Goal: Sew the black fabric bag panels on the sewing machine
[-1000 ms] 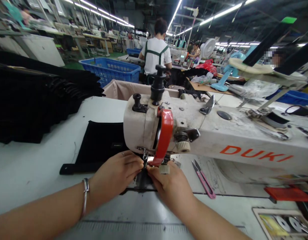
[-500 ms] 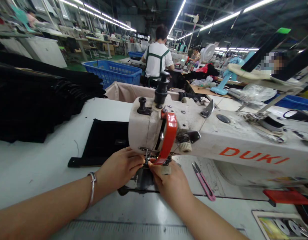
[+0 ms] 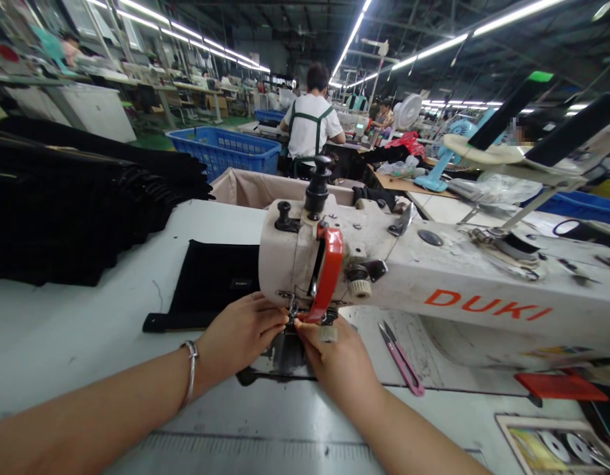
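Note:
A white sewing machine [image 3: 433, 277] with orange lettering stands across the table, a red guard [image 3: 327, 274] on its head. My left hand [image 3: 238, 336] and my right hand [image 3: 341, 363] meet right under the needle, fingers pinched together there. What they pinch is too small to make out. A black fabric piece [image 3: 210, 284] lies flat under the machine head, running off to the left of my left hand. My left wrist wears a silver bracelet [image 3: 190, 373].
Pink thread snips [image 3: 401, 359] lie on the table right of my right hand. A tall stack of black fabric [image 3: 82, 204] fills the left side. Behind are a blue basket [image 3: 225, 148], a fabric bin [image 3: 258, 188], and a person in a white shirt [image 3: 312, 119] facing away.
The view has shifted a little, so hands and machine sit slightly further right. Both hands stay pinched under the needle.

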The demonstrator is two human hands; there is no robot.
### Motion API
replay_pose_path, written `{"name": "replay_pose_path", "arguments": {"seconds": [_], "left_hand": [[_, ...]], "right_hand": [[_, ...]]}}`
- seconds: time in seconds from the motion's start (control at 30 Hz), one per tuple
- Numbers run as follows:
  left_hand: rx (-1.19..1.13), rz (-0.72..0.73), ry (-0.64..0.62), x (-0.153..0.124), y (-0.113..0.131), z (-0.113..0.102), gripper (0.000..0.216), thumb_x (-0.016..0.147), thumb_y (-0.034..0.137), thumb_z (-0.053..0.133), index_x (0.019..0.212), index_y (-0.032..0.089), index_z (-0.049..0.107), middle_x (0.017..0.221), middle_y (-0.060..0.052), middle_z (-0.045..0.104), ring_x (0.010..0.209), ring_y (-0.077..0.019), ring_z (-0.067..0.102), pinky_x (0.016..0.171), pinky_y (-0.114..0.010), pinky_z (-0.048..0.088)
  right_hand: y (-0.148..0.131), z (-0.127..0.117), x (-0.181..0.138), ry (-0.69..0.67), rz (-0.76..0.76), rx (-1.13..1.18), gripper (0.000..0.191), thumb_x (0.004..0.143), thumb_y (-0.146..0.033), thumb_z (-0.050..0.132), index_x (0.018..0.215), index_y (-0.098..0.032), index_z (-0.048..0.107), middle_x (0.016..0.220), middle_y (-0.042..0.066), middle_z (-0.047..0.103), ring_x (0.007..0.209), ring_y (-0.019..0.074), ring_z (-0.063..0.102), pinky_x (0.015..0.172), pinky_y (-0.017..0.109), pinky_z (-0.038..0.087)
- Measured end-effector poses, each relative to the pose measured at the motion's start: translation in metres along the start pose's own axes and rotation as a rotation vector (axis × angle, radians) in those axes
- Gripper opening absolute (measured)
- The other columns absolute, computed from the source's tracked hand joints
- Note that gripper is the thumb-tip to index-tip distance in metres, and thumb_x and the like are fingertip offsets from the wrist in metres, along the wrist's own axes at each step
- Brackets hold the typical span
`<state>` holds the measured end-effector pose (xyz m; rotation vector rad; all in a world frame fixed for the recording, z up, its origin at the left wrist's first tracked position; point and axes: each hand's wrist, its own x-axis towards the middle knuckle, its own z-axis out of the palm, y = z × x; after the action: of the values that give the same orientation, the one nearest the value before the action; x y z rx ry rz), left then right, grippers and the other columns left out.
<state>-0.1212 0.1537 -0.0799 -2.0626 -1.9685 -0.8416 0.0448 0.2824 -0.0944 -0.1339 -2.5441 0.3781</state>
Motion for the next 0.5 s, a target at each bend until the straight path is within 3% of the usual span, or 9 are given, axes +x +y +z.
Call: {"name": "replay_pose_path", "arguments": {"seconds": [0.27, 0.5], "left_hand": [[-0.029, -0.034, -0.03, -0.0029, 0.0046, -0.0029, 0.019, 0.096, 0.01, 0.057, 0.089, 0.019, 0.072, 0.093, -0.003, 0.076, 0.091, -0.0185, 0.069, 0.09, -0.032, 0.056], [-0.038, -0.062, -0.092, -0.0027, -0.0033, 0.0014, 0.012, 0.095, 0.013, 0.061, 0.097, 0.019, 0.072, 0.1, -0.003, 0.075, 0.097, -0.0187, 0.066, 0.096, -0.033, 0.052]], "right_hand": [[-0.0013, -0.0004, -0.0037, 0.01, 0.021, 0.028, 0.019, 0.089, -0.008, 0.065, 0.101, -0.02, 0.075, 0.104, 0.009, 0.074, 0.092, 0.0252, 0.066, 0.081, 0.036, 0.058], [0.0024, -0.0018, -0.004, -0.009, 0.076, 0.122, 0.021, 0.092, -0.009, 0.06, 0.101, -0.022, 0.074, 0.105, 0.009, 0.072, 0.096, 0.0252, 0.066, 0.085, 0.037, 0.058]]}}
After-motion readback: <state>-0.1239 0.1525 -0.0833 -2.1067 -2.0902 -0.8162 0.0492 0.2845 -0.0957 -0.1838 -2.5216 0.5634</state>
